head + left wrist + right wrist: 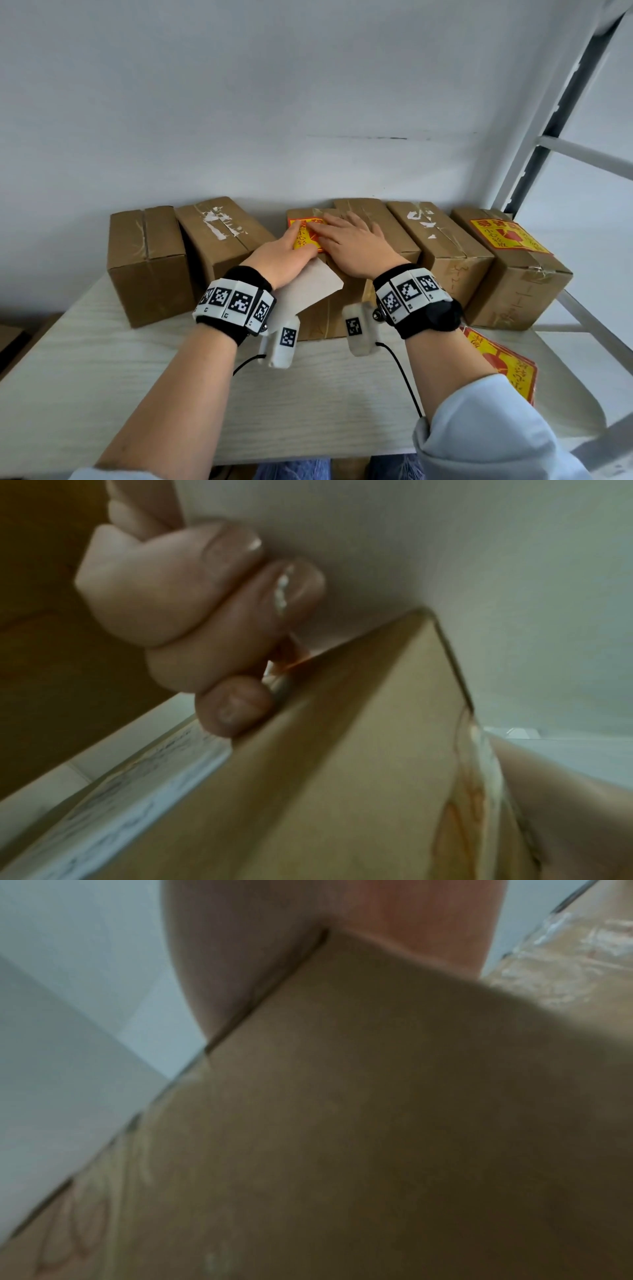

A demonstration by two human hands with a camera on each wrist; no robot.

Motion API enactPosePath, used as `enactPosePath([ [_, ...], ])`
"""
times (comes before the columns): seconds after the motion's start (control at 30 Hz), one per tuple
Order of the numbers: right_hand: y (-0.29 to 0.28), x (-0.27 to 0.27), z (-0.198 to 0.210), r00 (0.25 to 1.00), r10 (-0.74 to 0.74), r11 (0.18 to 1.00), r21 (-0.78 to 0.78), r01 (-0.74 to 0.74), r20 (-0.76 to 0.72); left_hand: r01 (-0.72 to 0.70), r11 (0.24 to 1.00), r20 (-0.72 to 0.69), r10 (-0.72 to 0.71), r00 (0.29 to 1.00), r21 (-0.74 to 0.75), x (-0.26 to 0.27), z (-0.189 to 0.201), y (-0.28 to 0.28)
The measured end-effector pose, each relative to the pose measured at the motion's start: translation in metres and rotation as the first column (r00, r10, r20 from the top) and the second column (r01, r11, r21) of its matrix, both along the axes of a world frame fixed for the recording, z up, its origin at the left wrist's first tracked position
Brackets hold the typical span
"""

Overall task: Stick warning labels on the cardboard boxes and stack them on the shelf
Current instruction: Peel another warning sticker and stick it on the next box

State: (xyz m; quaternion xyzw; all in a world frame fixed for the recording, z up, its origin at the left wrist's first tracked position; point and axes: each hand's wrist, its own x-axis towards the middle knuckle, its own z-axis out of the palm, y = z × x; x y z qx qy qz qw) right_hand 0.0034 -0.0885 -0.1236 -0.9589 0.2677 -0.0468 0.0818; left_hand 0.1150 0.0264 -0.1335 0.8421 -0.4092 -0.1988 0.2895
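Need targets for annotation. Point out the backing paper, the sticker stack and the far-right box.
backing paper (310,286), head view, on its bare white middle.
sticker stack (510,368), head view, on the top sheet's yellow face.
far-right box (524,291), head view, on its front side.

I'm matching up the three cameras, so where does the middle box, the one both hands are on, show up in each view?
Head: middle box, centre of the row, under both hands.
Left wrist: its brown side fills the lower middle, beside curled fingers.
Right wrist: its cardboard fills most of the frame.
Shared landmark: the box's top edge.
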Motion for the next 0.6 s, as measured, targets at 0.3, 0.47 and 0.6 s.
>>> enactPosePath([
  [0.3,0.022,-0.021,-0.007,0.981,-0.132,0.986,-0.085,0.145,0.144,-0.015,1.0,-0.018,0.015,1.0,-0.027,-0.003,-0.003,0.004],
  [0.47,0.037,-0.049,-0.015,0.978,-0.128,0.986,-0.086,0.144,0.166,-0.031,0.998,-0.025,0.03,0.999,-0.057,-0.008,-0.006,0.008],
  [0.6,0.041,-0.06,-0.014,0.937,-0.182,0.976,-0.063,0.21,0.299,-0.079,0.995,-0.025,0.078,0.997,-0.059,-0.013,-0.008,0.013],
])
